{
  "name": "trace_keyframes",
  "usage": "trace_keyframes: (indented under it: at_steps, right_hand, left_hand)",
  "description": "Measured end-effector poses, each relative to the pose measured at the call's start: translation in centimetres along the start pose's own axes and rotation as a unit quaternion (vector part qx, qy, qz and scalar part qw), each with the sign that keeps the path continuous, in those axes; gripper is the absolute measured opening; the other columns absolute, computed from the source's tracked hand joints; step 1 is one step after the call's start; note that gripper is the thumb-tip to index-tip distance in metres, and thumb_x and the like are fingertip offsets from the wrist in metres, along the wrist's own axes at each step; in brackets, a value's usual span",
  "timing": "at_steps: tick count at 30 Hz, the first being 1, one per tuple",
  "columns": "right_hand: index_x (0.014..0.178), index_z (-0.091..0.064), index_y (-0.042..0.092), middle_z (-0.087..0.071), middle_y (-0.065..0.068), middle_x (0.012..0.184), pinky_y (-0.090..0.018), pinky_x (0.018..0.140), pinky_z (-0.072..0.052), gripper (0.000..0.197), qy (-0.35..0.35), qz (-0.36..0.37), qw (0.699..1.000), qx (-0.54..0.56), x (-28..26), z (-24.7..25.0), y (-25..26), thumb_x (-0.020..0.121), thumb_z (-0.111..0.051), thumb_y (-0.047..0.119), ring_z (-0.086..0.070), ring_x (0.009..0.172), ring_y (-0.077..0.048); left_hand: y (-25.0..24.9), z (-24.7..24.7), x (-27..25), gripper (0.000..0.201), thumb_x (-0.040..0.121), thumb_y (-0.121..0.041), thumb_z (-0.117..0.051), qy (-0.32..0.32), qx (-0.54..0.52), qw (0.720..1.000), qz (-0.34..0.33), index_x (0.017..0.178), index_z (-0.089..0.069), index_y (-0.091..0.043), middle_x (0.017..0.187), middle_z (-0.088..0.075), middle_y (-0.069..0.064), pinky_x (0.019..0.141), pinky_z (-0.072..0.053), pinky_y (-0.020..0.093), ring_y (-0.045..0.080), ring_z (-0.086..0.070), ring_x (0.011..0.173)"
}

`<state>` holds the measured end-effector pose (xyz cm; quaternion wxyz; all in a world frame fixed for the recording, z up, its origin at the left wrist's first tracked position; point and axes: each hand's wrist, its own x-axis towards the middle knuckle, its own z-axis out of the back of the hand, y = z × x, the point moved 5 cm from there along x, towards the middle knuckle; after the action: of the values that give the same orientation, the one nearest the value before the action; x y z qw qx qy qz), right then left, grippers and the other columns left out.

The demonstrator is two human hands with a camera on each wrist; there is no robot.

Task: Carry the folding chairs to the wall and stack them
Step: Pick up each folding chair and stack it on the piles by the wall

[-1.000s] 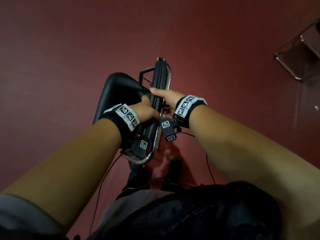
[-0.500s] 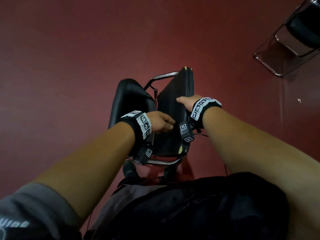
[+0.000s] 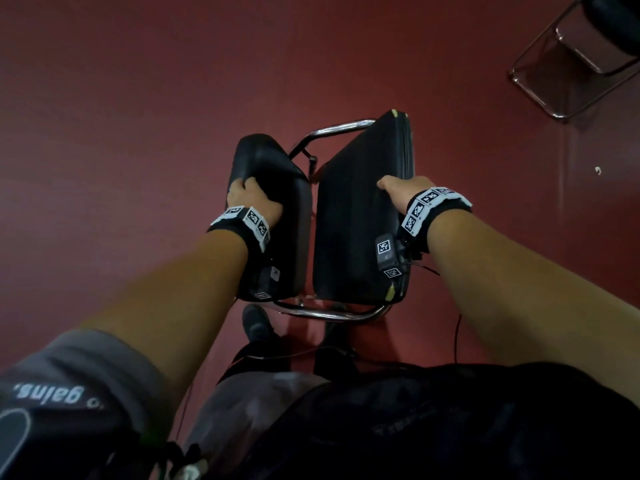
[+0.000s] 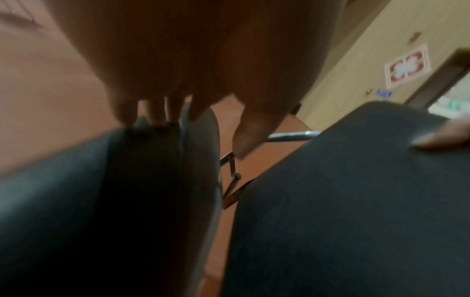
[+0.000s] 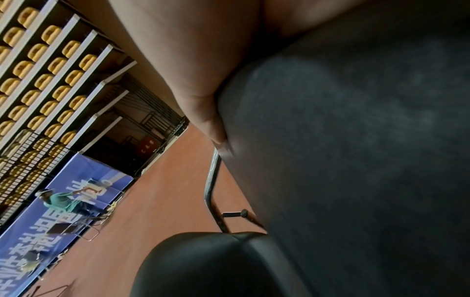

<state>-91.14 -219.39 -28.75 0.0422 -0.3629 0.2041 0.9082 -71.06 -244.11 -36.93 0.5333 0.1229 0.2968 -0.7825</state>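
Note:
A folding chair with black pads and a chrome frame (image 3: 332, 128) stands on the red floor in front of me, partly unfolded. My left hand (image 3: 249, 199) lies on the black backrest (image 3: 277, 237), fingers (image 4: 142, 112) curled over its far edge and the thumb hanging free. My right hand (image 3: 398, 192) grips the right edge of the black seat (image 3: 353, 230), with the thumb (image 5: 211, 120) pressed on the seat's (image 5: 356, 160) top; the other fingers are hidden behind the seat. The backrest (image 5: 216, 265) shows low in the right wrist view.
A second folding chair (image 3: 581, 57) stands unfolded at the top right on the red floor (image 3: 138, 133). My shoes (image 3: 256, 323) are just behind the chair's rear tube. Far off are bleachers with yellow seats (image 5: 50, 60), a blue banner (image 5: 63, 211) and a person in green (image 5: 61, 201).
The seat has swung away from the backrest to the right, so the chair stands more spread. My left hand moved from the seat's edge onto the backrest. The right hand stayed on the seat.

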Motion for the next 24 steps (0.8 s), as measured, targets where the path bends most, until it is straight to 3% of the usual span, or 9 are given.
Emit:
trace_keyframes:
  at_steps: [3,6,8,10,13,16,18,21,24]
  right_hand:
    - [0.133,-0.060,0.012,-0.063,-0.006,0.091,-0.041,0.078,-0.053,0.071,0.000,-0.003,1.000,-0.001,0.2,0.0,-0.1,0.082,-0.066,0.061,-0.063,0.077,-0.029]
    - [0.137,-0.060,0.011,-0.068,-0.010,0.104,-0.044,0.084,-0.056,0.077,0.003,-0.001,1.000,-0.003,0.5,-0.2,-0.1,0.080,-0.065,0.062,-0.066,0.084,-0.032]
    - [0.137,-0.060,0.012,-0.067,-0.010,0.104,-0.041,0.080,-0.054,0.076,0.007,-0.002,1.000,-0.013,0.7,-0.2,-0.3,0.081,-0.065,0.062,-0.065,0.083,-0.031]
    - [0.134,-0.061,0.011,-0.066,-0.009,0.098,-0.040,0.078,-0.053,0.072,0.006,-0.006,1.000,-0.027,0.8,0.1,-0.4,0.083,-0.064,0.063,-0.063,0.078,-0.029]
    - [0.126,-0.063,0.007,-0.062,-0.008,0.086,-0.038,0.077,-0.053,0.068,0.015,0.006,0.997,-0.073,0.7,0.0,0.0,0.090,-0.057,0.064,-0.061,0.074,-0.028]
    - [0.133,-0.054,0.003,-0.066,-0.011,0.097,-0.035,0.069,-0.050,0.075,0.002,0.016,0.996,-0.088,0.4,0.3,1.0,0.088,-0.062,0.063,-0.063,0.078,-0.030]
    - [0.136,-0.047,0.003,-0.062,-0.014,0.114,-0.039,0.082,-0.052,0.085,-0.007,0.022,0.997,-0.079,0.3,0.7,1.0,0.085,-0.065,0.070,-0.061,0.091,-0.034]
    - [0.146,-0.051,0.005,-0.057,-0.021,0.142,-0.045,0.106,-0.048,0.098,-0.009,-0.009,0.999,-0.040,0.8,2.0,-0.7,0.087,-0.050,0.083,-0.060,0.120,-0.041]
    - [0.156,-0.042,0.006,-0.048,-0.019,0.157,-0.050,0.118,-0.038,0.108,-0.019,-0.071,0.996,0.057,2.2,2.4,-1.9,0.085,-0.037,0.087,-0.051,0.138,-0.041]
  left_hand:
    - [0.4,0.3,0.1,0.091,0.079,-0.026,-0.073,-0.002,-0.068,0.995,0.066,0.157,-0.029,-0.011,0.163,-0.025,0.015,0.122,-0.031,0.052,0.044,-0.036,0.146]
    - [1.4,0.8,0.0,0.090,0.082,-0.028,-0.077,0.028,-0.043,0.990,0.129,0.156,-0.028,-0.008,0.153,-0.040,0.021,0.118,-0.037,0.050,0.044,-0.045,0.138]
    - [1.9,1.6,0.2,0.072,0.077,-0.031,-0.077,0.052,-0.044,0.990,0.121,0.138,-0.050,-0.005,0.129,-0.061,0.021,0.100,-0.053,0.047,0.041,-0.064,0.113]
    - [1.5,2.4,0.0,0.052,0.068,-0.036,-0.076,0.097,-0.075,0.988,0.093,0.111,-0.067,-0.007,0.096,-0.074,0.016,0.083,-0.062,0.044,0.036,-0.073,0.082]
    - [-2.0,1.8,-2.3,0.036,0.064,-0.033,-0.077,0.126,-0.117,0.985,0.029,0.090,-0.071,-0.009,0.076,-0.076,0.012,0.076,-0.065,0.049,0.034,-0.076,0.072]
    - [-6.7,-2.4,-5.5,0.039,0.068,-0.021,-0.072,0.182,-0.102,0.976,-0.062,0.106,-0.070,-0.011,0.092,-0.075,0.010,0.080,-0.064,0.041,0.031,-0.073,0.084]
    - [-8.3,-4.6,-6.5,0.051,0.070,-0.017,-0.068,0.213,-0.112,0.966,-0.091,0.121,-0.068,-0.015,0.106,-0.074,0.009,0.087,-0.061,0.037,0.030,-0.072,0.097]
    - [-9.6,-5.3,-6.6,0.045,0.084,-0.008,-0.068,0.240,-0.096,0.956,-0.141,0.129,-0.070,-0.014,0.117,-0.074,0.006,0.091,-0.051,0.028,0.023,-0.068,0.108]
    - [-10.3,-5.1,-5.7,0.044,0.090,-0.010,-0.069,0.241,-0.032,0.954,-0.175,0.133,-0.071,-0.016,0.124,-0.072,0.003,0.093,-0.043,0.023,0.019,-0.064,0.116]
